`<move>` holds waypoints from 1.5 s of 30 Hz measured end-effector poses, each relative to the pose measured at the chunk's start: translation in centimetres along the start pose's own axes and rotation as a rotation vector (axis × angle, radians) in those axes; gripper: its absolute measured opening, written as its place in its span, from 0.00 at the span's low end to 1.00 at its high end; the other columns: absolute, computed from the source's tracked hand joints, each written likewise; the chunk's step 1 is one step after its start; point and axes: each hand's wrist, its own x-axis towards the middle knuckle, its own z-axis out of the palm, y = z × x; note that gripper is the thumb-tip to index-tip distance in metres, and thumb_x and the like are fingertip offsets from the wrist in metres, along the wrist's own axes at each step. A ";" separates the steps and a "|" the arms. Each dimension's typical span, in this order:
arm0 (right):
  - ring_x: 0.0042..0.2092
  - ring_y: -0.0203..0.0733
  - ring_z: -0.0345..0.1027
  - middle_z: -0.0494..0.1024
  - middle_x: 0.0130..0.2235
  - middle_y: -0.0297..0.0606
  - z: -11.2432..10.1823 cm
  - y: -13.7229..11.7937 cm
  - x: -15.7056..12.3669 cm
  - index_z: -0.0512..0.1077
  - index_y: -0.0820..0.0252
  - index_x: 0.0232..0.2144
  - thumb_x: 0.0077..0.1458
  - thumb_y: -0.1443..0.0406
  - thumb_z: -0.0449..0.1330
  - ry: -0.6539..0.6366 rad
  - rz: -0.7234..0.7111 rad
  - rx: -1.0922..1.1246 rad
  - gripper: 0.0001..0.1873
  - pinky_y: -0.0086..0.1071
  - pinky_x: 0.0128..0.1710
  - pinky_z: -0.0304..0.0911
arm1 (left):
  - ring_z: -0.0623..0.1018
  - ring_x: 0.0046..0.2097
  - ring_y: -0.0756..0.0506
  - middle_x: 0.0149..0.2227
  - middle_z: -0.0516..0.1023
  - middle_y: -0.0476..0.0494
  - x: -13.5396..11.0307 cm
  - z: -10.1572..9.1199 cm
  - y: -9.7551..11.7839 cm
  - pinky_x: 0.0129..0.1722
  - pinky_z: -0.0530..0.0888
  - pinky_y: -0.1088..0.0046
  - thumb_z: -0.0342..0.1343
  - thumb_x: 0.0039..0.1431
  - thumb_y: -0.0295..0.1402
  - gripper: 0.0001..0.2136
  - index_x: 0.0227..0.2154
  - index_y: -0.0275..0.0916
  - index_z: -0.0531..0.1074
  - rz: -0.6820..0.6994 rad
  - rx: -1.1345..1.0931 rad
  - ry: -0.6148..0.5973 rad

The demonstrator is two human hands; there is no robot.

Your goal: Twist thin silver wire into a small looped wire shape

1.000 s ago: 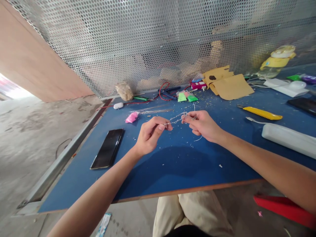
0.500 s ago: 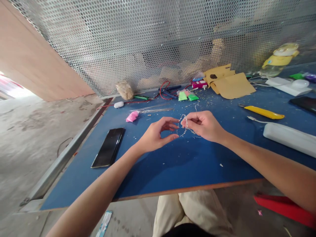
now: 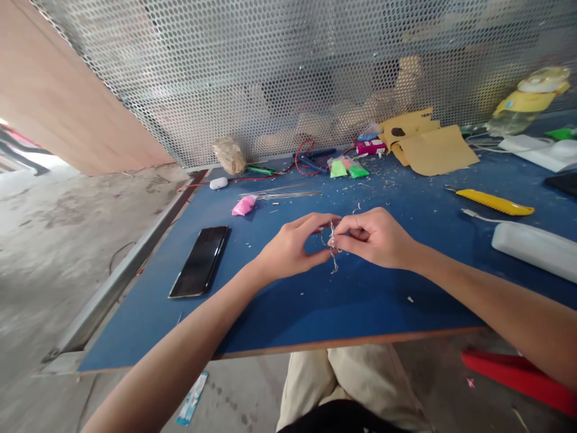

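Observation:
Between my two hands, above the blue table, is a small piece of twisted silvery wire (image 3: 333, 263) bent into loops. My right hand (image 3: 376, 237) pinches it between thumb and forefinger. Curved around its other side, my left hand (image 3: 295, 246) has thumb and fingertips touching the wire at top and bottom. A short end of the wire hangs below the fingertips. The fingers partly hide the wire's middle, so its exact shape does not show.
On the blue table (image 3: 279, 319) a black phone (image 3: 201, 261) lies left. Behind are a pink packet (image 3: 244, 205), straight wires (image 3: 288, 193), pliers (image 3: 318, 159) and green packets (image 3: 356, 170). A yellow cutter (image 3: 496, 201) and white device (image 3: 534, 246) lie right. Perforated metal (image 3: 270, 78) stands behind.
The wire loop has turned more edge-on, with an end now hanging lower. My left fingertips have closed in on it, nearer my right hand. The view has shifted slightly.

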 end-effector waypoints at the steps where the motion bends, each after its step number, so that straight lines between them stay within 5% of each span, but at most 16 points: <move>1: 0.20 0.30 0.47 0.58 0.18 0.26 -0.1 0.0 0.0 0.75 0.57 0.29 0.61 0.55 0.62 0.011 0.010 0.002 0.13 0.29 0.20 0.44 | 0.79 0.51 0.45 0.54 0.77 0.39 0.0 -0.3 -0.3 0.51 0.81 0.67 0.60 0.62 0.31 0.23 0.59 0.39 0.66 -0.003 0.010 -0.013; 9: 0.21 0.31 0.51 0.62 0.20 0.28 -0.8 0.5 0.5 0.74 0.58 0.31 0.66 0.55 0.56 0.094 0.063 -0.073 0.17 0.29 0.21 0.47 | 0.78 0.57 0.41 0.58 0.75 0.37 0.0 -1.1 -2.8 0.57 0.78 0.59 0.58 0.65 0.34 0.21 0.60 0.40 0.67 -0.003 0.265 0.036; 20: 0.23 0.31 0.55 0.71 0.25 0.31 0.1 0.7 0.6 0.77 0.58 0.36 0.65 0.55 0.58 0.077 0.092 0.060 0.14 0.29 0.23 0.50 | 0.72 0.61 0.40 0.62 0.71 0.41 0.4 -2.1 -1.9 0.61 0.72 0.53 0.57 0.64 0.25 0.25 0.62 0.48 0.67 0.120 0.482 0.283; 24: 0.22 0.32 0.49 0.61 0.20 0.27 0.3 0.9 0.5 0.76 0.57 0.38 0.63 0.55 0.60 0.141 0.079 0.027 0.12 0.30 0.22 0.46 | 0.73 0.60 0.41 0.60 0.73 0.40 0.3 -2.2 -1.6 0.61 0.72 0.56 0.57 0.64 0.28 0.26 0.64 0.45 0.64 0.066 0.413 0.251; 31: 0.27 0.34 0.63 0.77 0.29 0.36 -0.2 1.4 1.0 0.79 0.59 0.35 0.64 0.55 0.58 0.131 0.162 0.107 0.16 0.29 0.27 0.56 | 0.73 0.36 0.47 0.38 0.74 0.42 0.1 -2.0 -1.6 0.38 0.74 0.68 0.54 0.64 0.36 0.19 0.56 0.36 0.68 -0.059 0.222 0.008; 35: 0.26 0.33 0.61 0.75 0.28 0.35 0.1 1.2 0.7 0.79 0.59 0.35 0.65 0.54 0.58 0.147 0.103 0.037 0.16 0.29 0.26 0.55 | 0.70 0.33 0.48 0.33 0.72 0.46 0.1 -1.7 -1.3 0.34 0.69 0.70 0.51 0.66 0.36 0.16 0.53 0.36 0.67 -0.088 0.180 -0.045; 38: 0.22 0.31 0.51 0.65 0.21 0.29 0.5 0.8 0.4 0.77 0.59 0.35 0.65 0.55 0.58 0.229 0.047 -0.077 0.15 0.30 0.22 0.48 | 0.70 0.31 0.48 0.31 0.72 0.47 0.1 -1.3 -0.9 0.32 0.68 0.70 0.51 0.66 0.36 0.16 0.54 0.37 0.67 -0.123 0.206 -0.031; 41: 0.21 0.31 0.46 0.54 0.18 0.25 0.7 0.7 0.2 0.74 0.59 0.30 0.64 0.57 0.59 0.324 -0.015 -0.158 0.14 0.30 0.22 0.47 | 0.75 0.36 0.46 0.39 0.75 0.42 0.1 -0.9 -0.4 0.34 0.71 0.70 0.52 0.65 0.39 0.18 0.55 0.38 0.67 -0.142 0.296 0.021; 45: 0.20 0.29 0.45 0.54 0.18 0.24 0.9 0.9 0.1 0.70 0.58 0.27 0.62 0.60 0.62 0.425 -0.105 -0.178 0.12 0.29 0.21 0.46 | 0.76 0.37 0.46 0.47 0.74 0.39 0.1 -0.6 0.4 0.34 0.74 0.69 0.54 0.64 0.48 0.26 0.60 0.39 0.63 -0.173 0.453 0.103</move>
